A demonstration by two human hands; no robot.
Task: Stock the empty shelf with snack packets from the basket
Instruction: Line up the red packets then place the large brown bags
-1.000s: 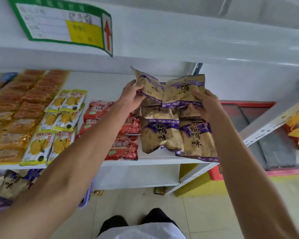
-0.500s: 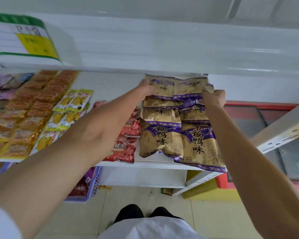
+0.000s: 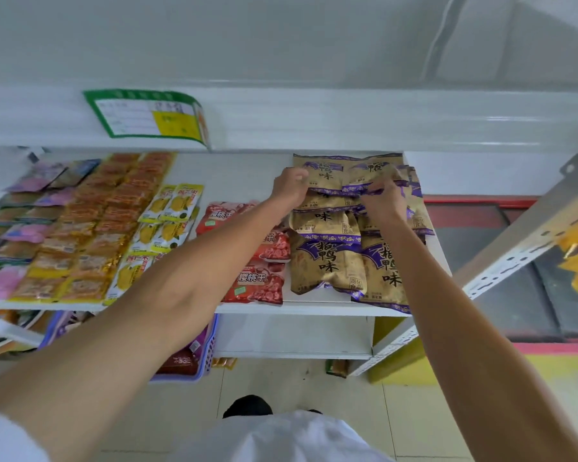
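Note:
Gold snack packets with purple bands lie in two overlapping columns on the white shelf [image 3: 314,308] at its right end. The rearmost pair of gold packets [image 3: 351,171] lies flat at the back of the shelf. My left hand [image 3: 289,186] pinches the left packet's lower left edge. My right hand [image 3: 382,198] pinches the purple bottom edge of the right packet. More gold packets [image 3: 327,261] lie in front of them, down to the shelf's front edge. The purple basket [image 3: 197,358] stands below the shelf, mostly hidden by my left arm.
Red cherry packets [image 3: 254,285] lie left of the gold ones, then yellow mango packets [image 3: 167,215], orange packets [image 3: 90,235] and pink ones further left. A green-framed sign [image 3: 147,115] hangs on the upper shelf's edge. A red-rimmed chest freezer [image 3: 501,261] stands to the right.
Both hands carried the two gold packets from the air in front of the shelf back and down onto the rear of the shelf. The packets now lie flat behind the others.

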